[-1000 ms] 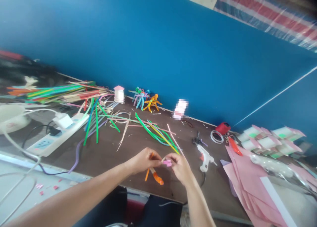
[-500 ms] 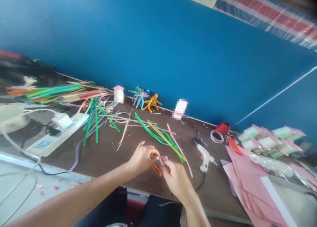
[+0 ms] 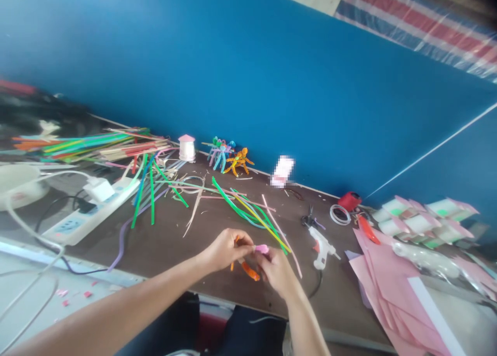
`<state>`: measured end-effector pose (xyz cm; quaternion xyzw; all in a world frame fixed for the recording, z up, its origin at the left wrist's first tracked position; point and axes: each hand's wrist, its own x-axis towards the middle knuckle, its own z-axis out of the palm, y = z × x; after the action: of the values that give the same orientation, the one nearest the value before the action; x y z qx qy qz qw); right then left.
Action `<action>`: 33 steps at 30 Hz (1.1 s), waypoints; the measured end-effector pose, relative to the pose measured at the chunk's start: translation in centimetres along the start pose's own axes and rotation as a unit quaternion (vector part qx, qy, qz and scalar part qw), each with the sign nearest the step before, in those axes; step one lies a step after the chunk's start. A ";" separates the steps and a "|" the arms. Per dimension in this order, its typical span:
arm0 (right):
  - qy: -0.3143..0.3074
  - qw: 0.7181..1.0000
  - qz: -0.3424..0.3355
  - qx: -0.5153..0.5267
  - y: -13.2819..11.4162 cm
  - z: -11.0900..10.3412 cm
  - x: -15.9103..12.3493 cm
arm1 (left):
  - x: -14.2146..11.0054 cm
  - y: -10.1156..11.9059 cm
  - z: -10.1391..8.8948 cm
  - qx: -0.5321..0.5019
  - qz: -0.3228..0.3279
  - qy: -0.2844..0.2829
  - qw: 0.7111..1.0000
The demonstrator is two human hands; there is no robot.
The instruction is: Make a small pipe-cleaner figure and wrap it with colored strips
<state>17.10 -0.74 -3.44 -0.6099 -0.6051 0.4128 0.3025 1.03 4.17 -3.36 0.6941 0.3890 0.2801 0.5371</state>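
Close together over the near part of the table, both hands are closed on small bent pipe cleaners. My left hand (image 3: pixel 229 250) pinches an orange pipe cleaner (image 3: pixel 250 271), whose curled ends poke out around the fingers. At my right hand's (image 3: pixel 277 273) fingertips is a short pink pipe cleaner piece (image 3: pixel 261 248), touching the left fingertips too. How the pink and orange pieces join is hidden by the fingers. Just beyond lie loose green and yellow pipe cleaners (image 3: pixel 252 211). To the right rests a white glue gun (image 3: pixel 321 248).
Finished pipe-cleaner figures (image 3: pixel 238 161) stand by the wall, beside a small white tower with a pink roof (image 3: pixel 187 147). Scissors (image 3: pixel 309 218) lie behind the glue gun. Pink sheets (image 3: pixel 382 278) cover the right side. A power strip (image 3: pixel 89 211) and pipe-cleaner bundles (image 3: pixel 93 143) are at left.
My left hand's raised finger has folded down. The hands have shifted slightly, the pink piece shows more clearly between them, and the orange pipe cleaner hangs a little lower.
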 end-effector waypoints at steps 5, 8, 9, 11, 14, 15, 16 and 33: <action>0.006 0.994 -0.074 -0.077 -1.0 0.9 -1.2 | 0.1 -0.4 0.2 0.149 0.057 0.084 0.984; 0.041 0.985 -0.074 -0.151 -1.8 0.4 -1.9 | 0.0 -0.5 0.1 0.227 0.083 0.087 0.966; 0.053 0.981 -0.078 -0.171 -2.0 0.2 -2.0 | 0.0 -0.5 0.1 0.244 0.087 0.082 0.962; 0.071 0.976 -0.090 -0.187 -2.3 -0.5 -2.2 | -0.1 -0.3 0.0 0.268 0.097 0.068 0.956; 0.080 0.981 -0.096 -0.151 -2.3 -1.5 -1.9 | -0.3 0.3 -0.3 0.272 0.101 0.031 0.957; 0.080 0.984 -0.091 -0.131 -2.2 -1.7 -1.7 | -0.4 0.5 -0.5 0.264 0.098 0.017 0.959; 0.077 0.987 -0.083 -0.111 -2.1 -1.9 -1.4 | -0.4 0.6 -0.6 0.253 0.094 0.005 0.963; 0.016 0.990 -0.075 -0.114 -0.7 0.2 -1.2 | -0.3 0.3 -0.1 0.106 0.033 0.049 0.993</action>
<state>16.64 -1.87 -2.79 -0.5999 -0.6875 0.3071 0.2704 0.87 3.89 -3.01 0.7448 0.4192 0.2883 0.4318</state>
